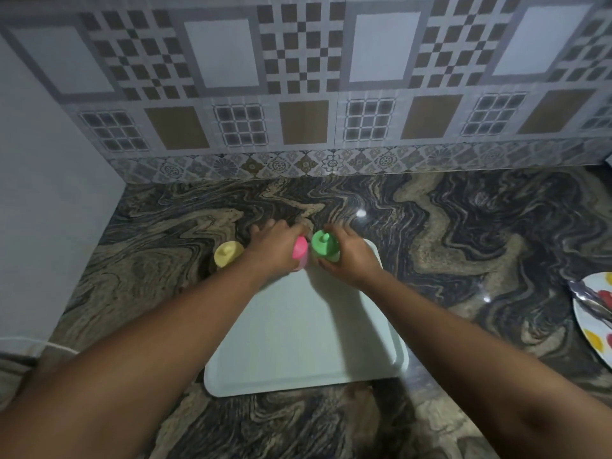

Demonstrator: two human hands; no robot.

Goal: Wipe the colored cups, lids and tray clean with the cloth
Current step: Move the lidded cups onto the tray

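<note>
Head view showed the left hand [275, 246] closed about the pink cup [300, 251], thumb side toward the middle, though blur hid how the outer fingers lay. The right hand [351, 256] was curled round the green cup [323, 246], thumb on the near side and fingers behind. Both cups wore their lids and sat almost touching, pink leaning toward green, green near upright. They were held over the far end of the tray [308, 342]; whether they stood on it or hung just above could not be told. The tray lay between the forearms, its long axis running from the person toward the wall, its surface bare. A yellow cup [228, 255], lid on, stood off the tray on the counter [463, 243], just left of the left hand and well apart from the right, so the left hand looked the natural one to fetch it. No cloth appeared anywhere, so wiping probably could not begin until one hand was freed. At the far right edge lay a dotted plate [592, 326], well apart from everything else.
</note>
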